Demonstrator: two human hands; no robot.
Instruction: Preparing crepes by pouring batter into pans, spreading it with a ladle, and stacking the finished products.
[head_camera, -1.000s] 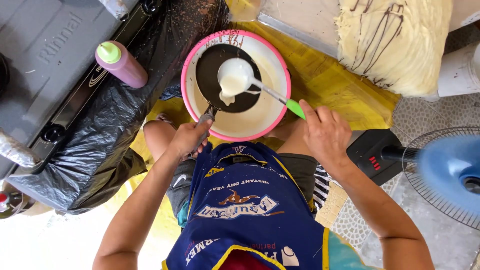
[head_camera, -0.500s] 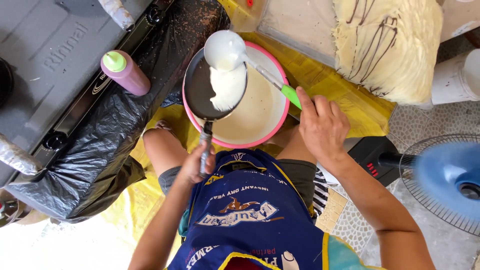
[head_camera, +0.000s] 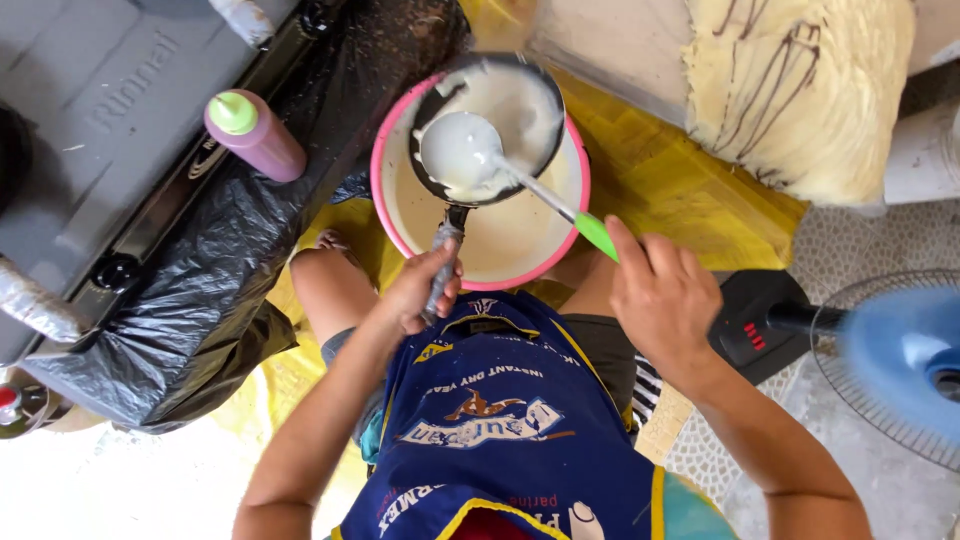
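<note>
My left hand (head_camera: 425, 291) grips the handle of a small black frying pan (head_camera: 520, 110), held over a pink-rimmed bowl (head_camera: 385, 215) of pale batter. White batter coats most of the pan. My right hand (head_camera: 665, 300) holds the green handle of a white ladle (head_camera: 460, 155), whose cup rests over the pan's near left side. The bowl sits on the floor in front of my knees, above my blue apron (head_camera: 500, 420).
A pink squeeze bottle with a green cap (head_camera: 255, 135) stands on a grey gas stove (head_camera: 90, 120) wrapped in black plastic at left. A stack of pale crepes (head_camera: 800, 90) lies at upper right. A blue fan (head_camera: 900, 360) stands at right on yellow sheeting.
The pan has moved to the far side of the bowl and the batter has spread across it. The ladle has moved from beyond the pan's far rim to rest over the pan.
</note>
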